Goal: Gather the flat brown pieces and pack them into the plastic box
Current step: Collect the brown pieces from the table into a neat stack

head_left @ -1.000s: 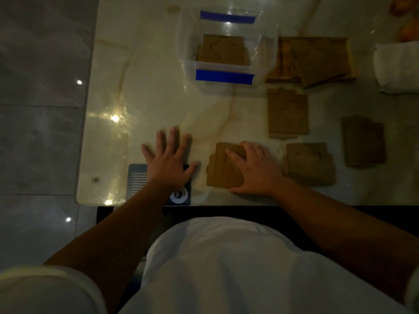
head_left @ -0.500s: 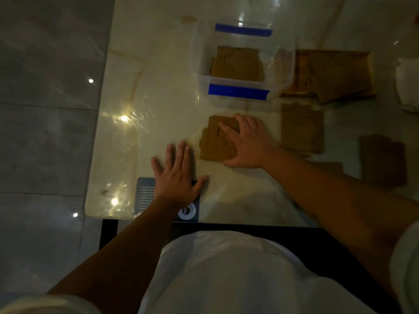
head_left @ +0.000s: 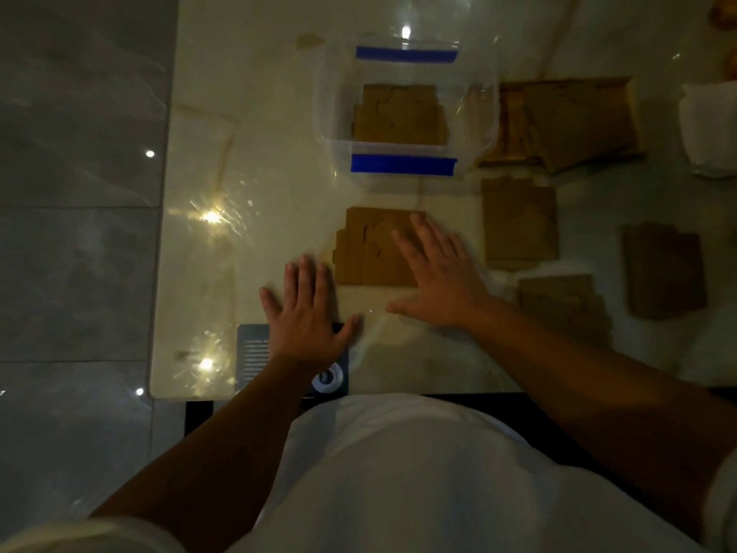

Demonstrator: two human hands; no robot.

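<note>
A clear plastic box (head_left: 404, 169) with blue tape strips stands at the back of the table, and a stack of flat brown pieces (head_left: 399, 115) lies inside it. Just in front of the box lies another flat brown stack (head_left: 369, 249). My right hand (head_left: 438, 277) lies flat, its fingers spread over that stack's right part. My left hand (head_left: 305, 313) rests flat on the table, open, just left of and below the stack. More brown stacks lie to the right: one (head_left: 518, 221) beside my right hand, one (head_left: 558, 303) behind my forearm, one (head_left: 664, 271) farther right.
A brown tray (head_left: 566, 121) with loose brown pieces sits right of the box. A white folded cloth (head_left: 708, 129) lies at the far right edge. A dark card (head_left: 255, 353) lies under my left wrist at the table's near edge. Grey floor tiles lie left of the table.
My right hand has slid the brown stack away from the table's near edge toward the box. My left hand has stayed flat on the table.
</note>
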